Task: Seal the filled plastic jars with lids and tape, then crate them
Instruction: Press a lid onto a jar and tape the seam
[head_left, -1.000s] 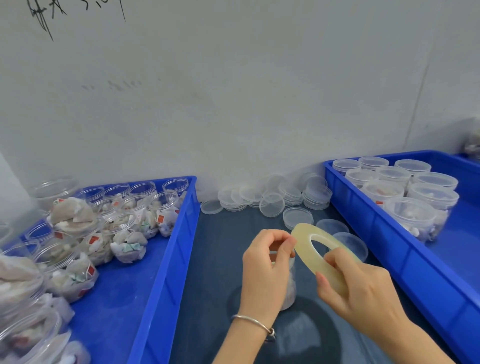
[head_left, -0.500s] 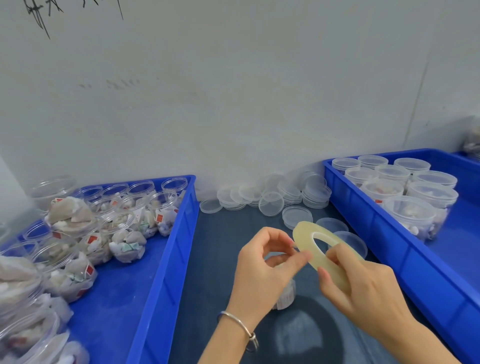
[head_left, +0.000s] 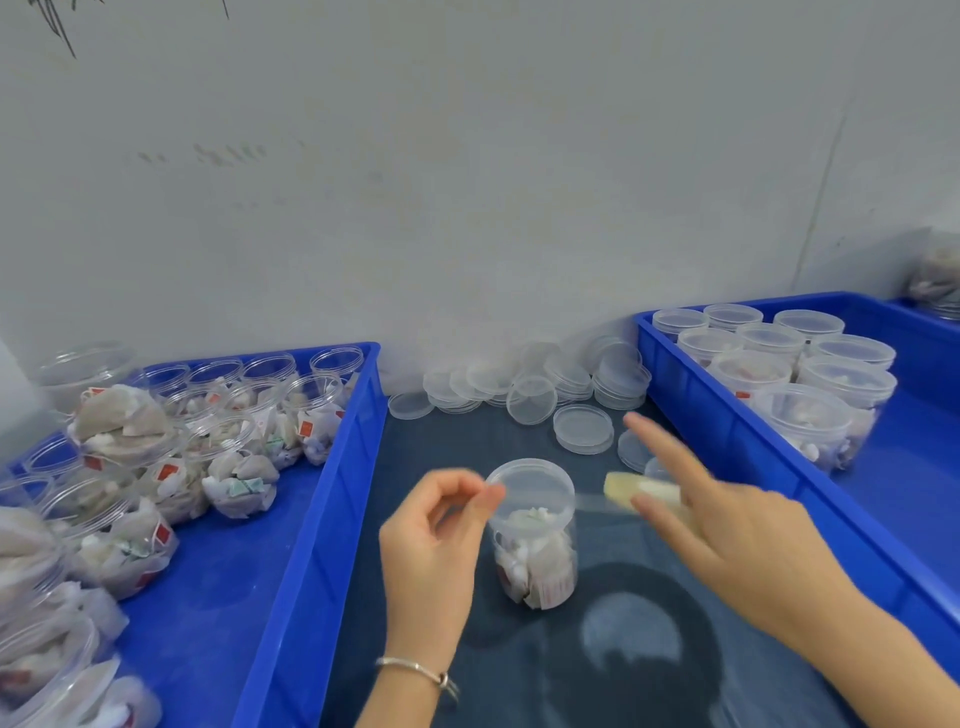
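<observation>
Taping step: left hand (head_left: 441, 525) pinches the tape end at the lidded jar (head_left: 535, 530), right hand (head_left: 727, 530) grips the roll (head_left: 639, 491); next, wrap the lid seam.

A packing workshop: blue crates (head_left: 311, 519) of filled jars (head_left: 800, 426) and stacked lids (head_left: 618, 379) against a bare wall (head_left: 467, 182).

Two blue crates (head_left: 332, 499), one lidded jar (head_left: 535, 530) standing between them, one tape roll (head_left: 641, 491), two hands, one bracelet (head_left: 415, 670).
</observation>
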